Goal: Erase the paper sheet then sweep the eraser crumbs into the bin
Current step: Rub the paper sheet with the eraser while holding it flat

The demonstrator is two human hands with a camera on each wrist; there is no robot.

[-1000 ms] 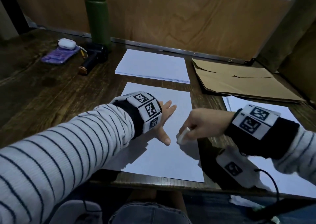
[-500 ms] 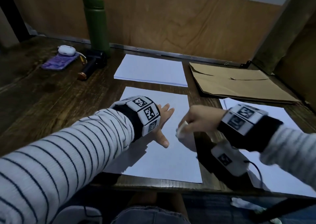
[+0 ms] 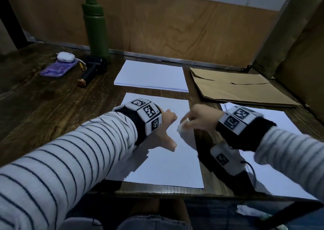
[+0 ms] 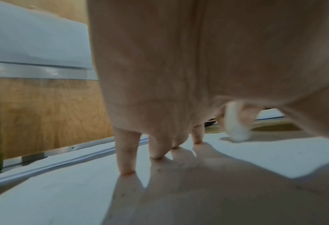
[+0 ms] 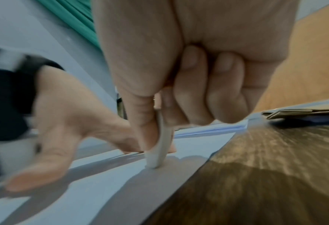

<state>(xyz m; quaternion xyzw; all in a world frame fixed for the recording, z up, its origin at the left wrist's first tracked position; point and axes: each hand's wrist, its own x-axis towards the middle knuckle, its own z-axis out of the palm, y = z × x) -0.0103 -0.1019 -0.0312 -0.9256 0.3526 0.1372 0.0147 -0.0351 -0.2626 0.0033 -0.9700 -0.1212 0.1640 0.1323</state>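
A white paper sheet [image 3: 168, 161] lies on the dark wooden table in front of me. My left hand [image 3: 166, 124] presses flat on the sheet [image 4: 63, 197] with straight, spread fingers [image 4: 126, 158], thumb pointing toward me. My right hand [image 3: 198, 118] pinches a small white eraser [image 3: 182, 125] between thumb and forefinger, its tip touching the sheet [image 5: 102, 179] near the right edge. The eraser [image 5: 160, 146] stands nearly upright in the right wrist view, and it shows blurred [image 4: 235, 126] beyond my left fingers. No bin is in view.
A stack of white paper [image 3: 152, 77] lies behind the sheet, a brown envelope [image 3: 240, 89] at back right, another white sheet [image 3: 280, 159] at right. A green bottle [image 3: 95, 28], a black tool [image 3: 93, 68], a purple case [image 3: 57, 68] and a white earbud case [image 3: 65, 56] stand at back left.
My right hand with the eraser has moved away from me along the sheet's right side. The left hand stays pressed on the sheet.
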